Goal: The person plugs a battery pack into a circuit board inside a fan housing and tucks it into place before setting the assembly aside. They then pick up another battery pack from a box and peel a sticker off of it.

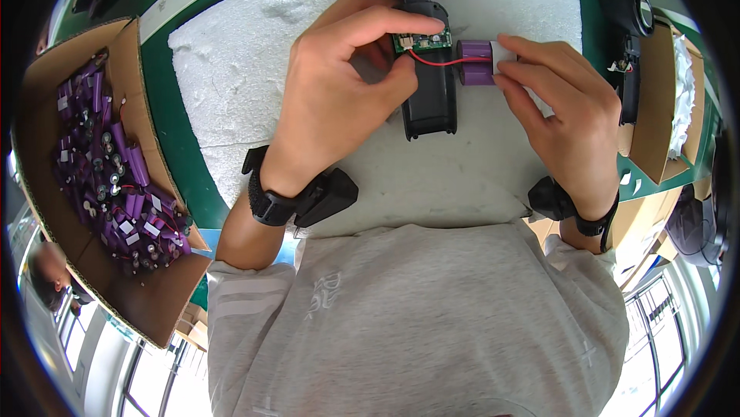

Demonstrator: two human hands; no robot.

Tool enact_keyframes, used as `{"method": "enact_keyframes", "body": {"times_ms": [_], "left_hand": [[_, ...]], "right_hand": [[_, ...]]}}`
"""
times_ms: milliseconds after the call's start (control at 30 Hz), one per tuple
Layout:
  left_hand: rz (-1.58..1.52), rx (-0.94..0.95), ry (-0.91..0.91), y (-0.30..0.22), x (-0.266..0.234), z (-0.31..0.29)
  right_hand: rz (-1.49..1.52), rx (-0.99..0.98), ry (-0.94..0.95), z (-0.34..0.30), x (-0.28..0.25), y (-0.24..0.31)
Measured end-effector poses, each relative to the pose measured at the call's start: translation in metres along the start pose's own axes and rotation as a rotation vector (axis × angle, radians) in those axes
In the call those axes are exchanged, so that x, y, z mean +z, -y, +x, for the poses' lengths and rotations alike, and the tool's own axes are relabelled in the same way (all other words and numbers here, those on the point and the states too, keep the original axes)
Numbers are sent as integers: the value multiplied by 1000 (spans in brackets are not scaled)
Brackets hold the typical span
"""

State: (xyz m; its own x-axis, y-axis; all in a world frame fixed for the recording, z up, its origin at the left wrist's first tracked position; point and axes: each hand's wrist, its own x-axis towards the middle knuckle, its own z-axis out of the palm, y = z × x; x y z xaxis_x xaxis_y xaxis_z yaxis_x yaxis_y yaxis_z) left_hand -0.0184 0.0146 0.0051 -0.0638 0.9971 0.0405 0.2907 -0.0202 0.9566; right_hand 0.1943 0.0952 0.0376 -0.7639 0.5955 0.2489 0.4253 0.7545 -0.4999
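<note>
A black handheld fan (432,112) lies with its round head at the far side and its handle toward me, opened to show a green circuit board (433,40). My left hand (327,82) grips around the board area, index finger across the board and thumb close to the white plug (405,43). Its other fingers are partly hidden. A red wire (439,62) runs from the plug to a purple battery pack (476,74) with a white patch. Just right of the handle, my right hand (566,97) pinches that pack at its right end.
White foam sheeting (231,70) covers the green table (181,136). On the left stands a cardboard box (131,294) full of purple battery packs (131,201). Another black fan (628,55) lies at the right, beside a cardboard box (655,109) with white wrapping. A person (50,270) shows at the left edge.
</note>
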Motion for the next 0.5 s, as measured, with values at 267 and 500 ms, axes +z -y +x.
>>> {"method": "enact_keyframes", "body": {"times_ms": [267, 500], "left_hand": [[9, 24, -67, -4, -1, -3], [28, 91, -82, -1, -4, -7]], "right_hand": [[-44, 0, 0, 6, -1, 16], [-127, -24, -10, 2, 5, 16]]}}
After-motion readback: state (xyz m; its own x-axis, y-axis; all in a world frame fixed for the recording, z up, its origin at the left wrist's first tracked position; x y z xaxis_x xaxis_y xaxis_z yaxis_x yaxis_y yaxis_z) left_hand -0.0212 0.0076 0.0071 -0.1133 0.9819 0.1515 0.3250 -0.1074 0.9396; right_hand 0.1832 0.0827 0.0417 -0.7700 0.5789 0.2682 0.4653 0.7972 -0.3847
